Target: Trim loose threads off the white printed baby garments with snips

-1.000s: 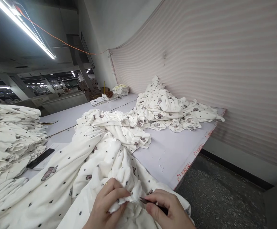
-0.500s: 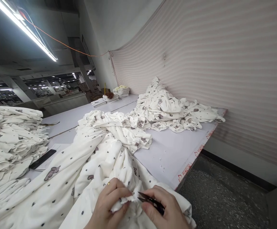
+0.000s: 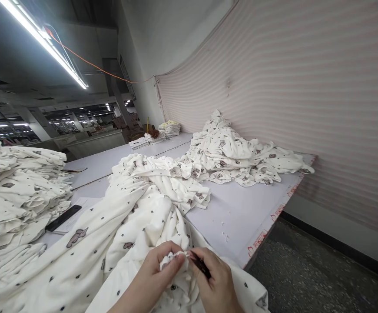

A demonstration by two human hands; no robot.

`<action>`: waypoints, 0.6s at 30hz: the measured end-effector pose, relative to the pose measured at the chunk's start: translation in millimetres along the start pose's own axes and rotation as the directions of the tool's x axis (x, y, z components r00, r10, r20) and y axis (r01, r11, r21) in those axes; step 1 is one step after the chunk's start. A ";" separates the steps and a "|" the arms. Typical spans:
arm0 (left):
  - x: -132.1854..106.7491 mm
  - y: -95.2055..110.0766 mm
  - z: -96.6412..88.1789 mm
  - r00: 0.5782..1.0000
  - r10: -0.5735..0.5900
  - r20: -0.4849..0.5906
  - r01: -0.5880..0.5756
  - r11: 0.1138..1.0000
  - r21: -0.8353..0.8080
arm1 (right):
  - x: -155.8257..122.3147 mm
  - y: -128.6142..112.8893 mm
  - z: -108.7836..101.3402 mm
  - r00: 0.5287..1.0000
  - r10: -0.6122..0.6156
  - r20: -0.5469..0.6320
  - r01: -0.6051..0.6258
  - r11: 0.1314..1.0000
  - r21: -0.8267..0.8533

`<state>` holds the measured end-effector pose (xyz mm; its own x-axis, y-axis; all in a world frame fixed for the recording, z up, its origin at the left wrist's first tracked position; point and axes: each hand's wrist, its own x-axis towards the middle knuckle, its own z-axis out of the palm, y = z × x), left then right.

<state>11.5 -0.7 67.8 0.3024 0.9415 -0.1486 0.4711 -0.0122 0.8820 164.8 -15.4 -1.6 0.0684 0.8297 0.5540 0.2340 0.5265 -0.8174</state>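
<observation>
White fabric (image 3: 140, 234) with small dark dots and brownish printed figures lies bunched over the near part of the table. My left hand (image 3: 159, 269) pinches an edge of it between thumb and fingers. Close beside it, my right hand (image 3: 213, 278) is closed around dark thread snips (image 3: 201, 264). The tips of the snips are at the pinched edge, partly covered by my fingers. Whether the blades touch the fabric I cannot tell.
A larger heap of the same fabric (image 3: 231, 152) sits farther back on the table (image 3: 215, 217). At the left is a tall stack of fabric (image 3: 22, 191), with a black phone (image 3: 63, 218) on paper beside it. Folded bundles (image 3: 169, 129) are at the far end.
My hands have come together at the fabric edge. The snips have turned, and their blades, seen apart before, are now mostly hidden by my fingers. The view has shifted slightly.
</observation>
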 end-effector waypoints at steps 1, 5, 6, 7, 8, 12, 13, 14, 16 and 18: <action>-0.1 0.0 -0.1 0.999 0.034 -0.007 -0.034 0.999 0.020 | 1.8 -1.1 0.3 0.999 0.029 0.021 -0.029 1.000 0.008; -0.1 1.1 0.0 0.995 0.094 -0.017 -0.094 0.995 0.019 | 9.7 -4.7 -1.1 0.984 0.164 0.071 -0.169 0.983 0.071; 0.0 1.3 0.0 0.995 0.092 -0.028 -0.092 0.996 0.022 | 10.7 -4.8 -2.5 0.978 0.194 0.072 -0.201 0.974 0.101; 0.1 1.5 -0.1 0.995 0.084 -0.053 -0.083 0.996 0.028 | 11.1 -4.4 -4.5 0.973 0.216 0.078 -0.224 0.965 0.133; 0.2 1.9 -0.3 0.994 0.069 -0.084 -0.067 0.997 0.029 | 10.8 -3.6 -6.9 0.971 0.223 0.089 -0.235 0.959 0.157; 0.2 5.7 -1.7 0.990 -0.072 -0.120 0.069 0.997 -0.033 | 6.8 -0.1 -17.1 0.965 0.189 0.183 -0.210 0.972 0.104; 0.4 7.1 -1.9 0.992 -0.087 -0.090 0.083 0.996 -0.042 | 6.2 0.0 -18.5 0.962 0.184 0.200 -0.202 0.976 0.077; 0.7 8.4 -2.0 0.995 -0.083 -0.056 0.080 0.996 -0.047 | 6.0 -0.3 -19.1 0.961 0.187 0.204 -0.201 0.978 0.052; 1.5 10.1 -2.1 0.998 -0.056 -0.008 0.055 0.997 -0.056 | 6.9 -2.3 -19.2 0.960 0.200 0.194 -0.206 0.978 0.012; 2.6 10.2 -2.4 0.999 -0.051 0.006 0.051 0.996 -0.074 | 8.8 -5.2 -19.4 0.955 0.222 0.196 -0.227 0.974 0.003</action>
<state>15.1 2.4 77.5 0.2828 0.9389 -0.1961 0.4234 0.0613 0.9039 183.0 -14.4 10.5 -0.0728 0.9458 0.3166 0.2099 0.3249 -0.9222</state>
